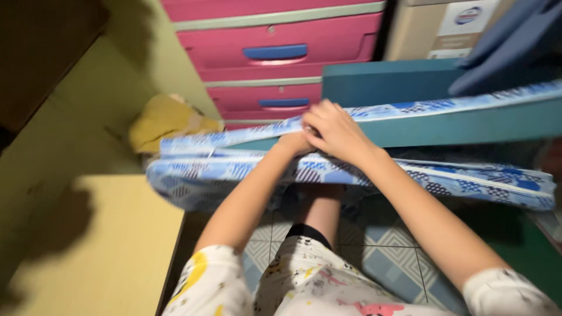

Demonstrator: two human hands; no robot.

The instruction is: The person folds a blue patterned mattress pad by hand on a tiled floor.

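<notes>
Blue patterned mat (234,169), folded and padded, stretches across the middle of the frame from left to right edge. Both hands meet at its top fold, center frame: right hand (336,131) lies over the left hand (293,143), fingers (316,117) curled down onto the fabric, looks like gripping it. Pink drawer unit (275,52) sits at upper center, yellow cloth (167,120) at left, teal board (410,105) just behind.

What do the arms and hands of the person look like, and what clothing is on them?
Both arms are bare from the upper arm down. The left hand and right hand wear no gloves, rings or watch that I can see. Short white sleeves with small coloured prints, yellow and pink among them, cover the shoulders; matching printed shorts show below.
</notes>
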